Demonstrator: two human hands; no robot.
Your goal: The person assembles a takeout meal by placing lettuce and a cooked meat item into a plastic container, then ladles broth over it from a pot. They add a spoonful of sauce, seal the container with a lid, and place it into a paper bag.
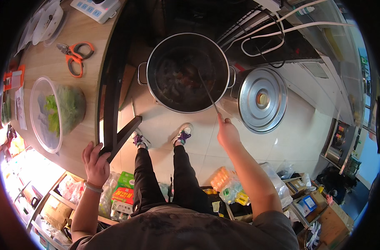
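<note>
A large metal pot (189,109) with two loop handles contains dark liquid with reddish-brown pieces in it. My right hand (228,132) is closed around the end of a long, thin-handled utensil (208,92). The utensil slants over the pot's near rim, and its far end lies in the dark contents, so its shape is hidden. At the near corner of the wooden table (88,121), my left hand (96,164) curls its fingers over the edge, beside the black table frame (122,137).
Orange-handled scissors (76,58) and a clear tub of green leaves (63,109) sit on the table. A round metal lid (263,100) covers a vessel right of the pot. White cables (261,41) hang at upper right. Packaged goods (122,196) and cardboard boxes (333,221) fill the lower sides.
</note>
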